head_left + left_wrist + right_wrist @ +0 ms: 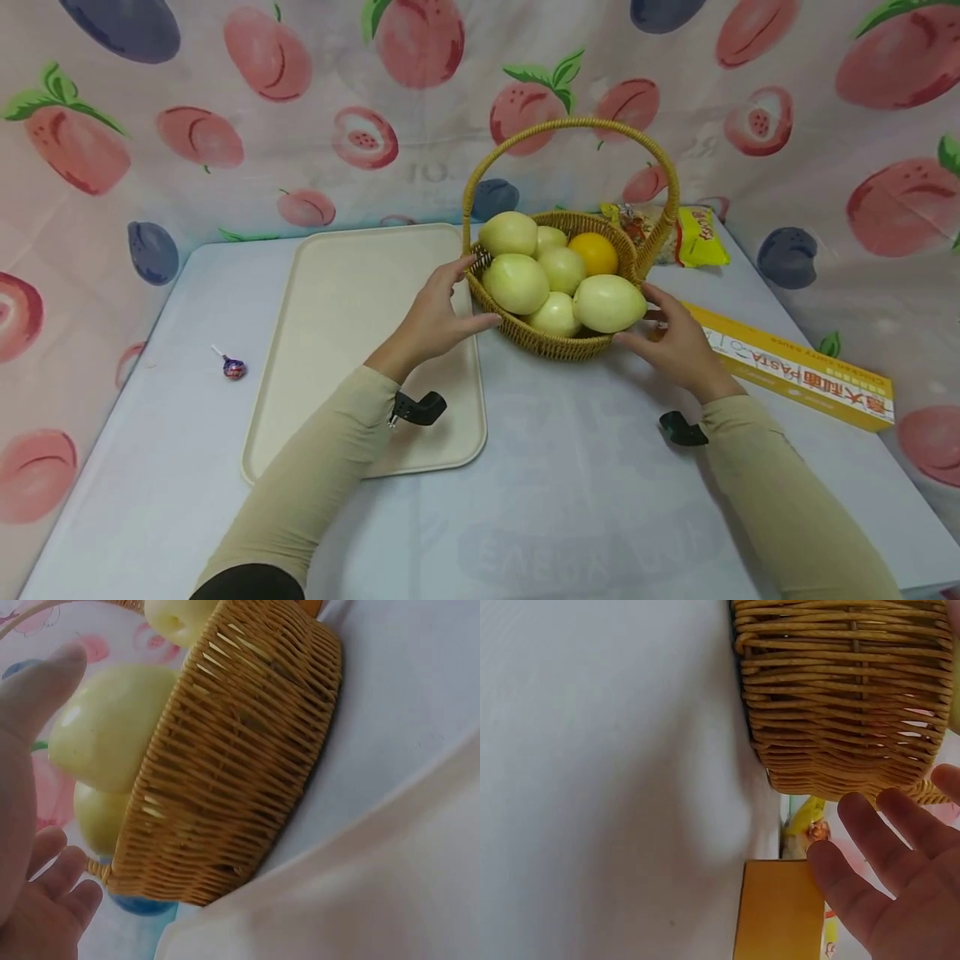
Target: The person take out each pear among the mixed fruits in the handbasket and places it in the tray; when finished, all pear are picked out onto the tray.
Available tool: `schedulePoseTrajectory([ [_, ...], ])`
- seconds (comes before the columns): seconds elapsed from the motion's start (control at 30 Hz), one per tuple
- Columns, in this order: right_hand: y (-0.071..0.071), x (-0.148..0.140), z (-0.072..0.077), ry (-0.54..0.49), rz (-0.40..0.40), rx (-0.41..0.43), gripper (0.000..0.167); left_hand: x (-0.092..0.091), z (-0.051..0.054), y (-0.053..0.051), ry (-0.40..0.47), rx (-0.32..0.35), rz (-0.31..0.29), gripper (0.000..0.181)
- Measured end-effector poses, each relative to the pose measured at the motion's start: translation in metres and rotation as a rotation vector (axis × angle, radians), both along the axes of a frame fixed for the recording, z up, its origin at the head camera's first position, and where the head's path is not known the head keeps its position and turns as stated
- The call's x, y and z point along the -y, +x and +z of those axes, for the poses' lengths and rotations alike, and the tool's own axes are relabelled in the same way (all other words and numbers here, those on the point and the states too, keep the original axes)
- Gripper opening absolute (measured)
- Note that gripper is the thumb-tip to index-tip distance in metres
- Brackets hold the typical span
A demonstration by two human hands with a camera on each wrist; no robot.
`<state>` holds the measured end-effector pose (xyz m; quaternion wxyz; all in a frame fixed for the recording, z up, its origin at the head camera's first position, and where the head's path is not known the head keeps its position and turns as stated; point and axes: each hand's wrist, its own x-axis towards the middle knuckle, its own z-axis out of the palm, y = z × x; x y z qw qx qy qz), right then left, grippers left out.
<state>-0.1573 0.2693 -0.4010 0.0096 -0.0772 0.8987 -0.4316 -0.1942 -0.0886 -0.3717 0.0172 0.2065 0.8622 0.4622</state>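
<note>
- Basket (551,344) of pale fruit (517,284): on the table (585,475), right of a tray (352,333).
- Left hand (437,315): spread wide, at its left side.
- Right hand (681,346): spread wide, at its right.

Yellow box (787,368) over on the right: "PASTA" beside Chinese characters, looks like 意大利面, plus "Chicken curry sauce" in small print along its upper side. Snack bag (702,237) has Chinese lettering, too small for me to read. White tablecloth (570,467): pale letters, maybe "EVERY", remainder too faint.
</note>
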Motion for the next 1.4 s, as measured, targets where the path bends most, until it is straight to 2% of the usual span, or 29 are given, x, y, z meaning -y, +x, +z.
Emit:
schedulePoseTrajectory([
  [0.27, -0.002, 0.002, -0.004, -0.016, -0.024, 0.047, 0.097, -0.008, 0.005, -0.004, -0.028, -0.013, -0.012, 0.090],
  [0.5, -0.003, 0.002, -0.004, -0.016, -0.041, 0.085, 0.100, -0.017, 0.005, -0.010, -0.009, -0.007, -0.042, 0.091],
  [0.8, -0.003, 0.004, -0.004, -0.021, -0.043, 0.093, 0.101, -0.025, 0.002, -0.015, 0.008, 0.058, -0.063, 0.092],
  [1.0, -0.002, 0.003, -0.004, -0.020, -0.048, 0.088, 0.100, -0.029, 0.003, -0.021, -0.001, 0.066, -0.060, 0.091],
  [1.23, -0.003, 0.003, -0.005, -0.030, -0.043, 0.087, 0.100, -0.033, 0.004, -0.023, -0.007, 0.128, -0.039, 0.093],
  [1.4, -0.003, 0.003, -0.005, -0.044, -0.040, 0.082, 0.100, -0.033, 0.002, -0.025, 0.013, 0.144, -0.038, 0.090],
])
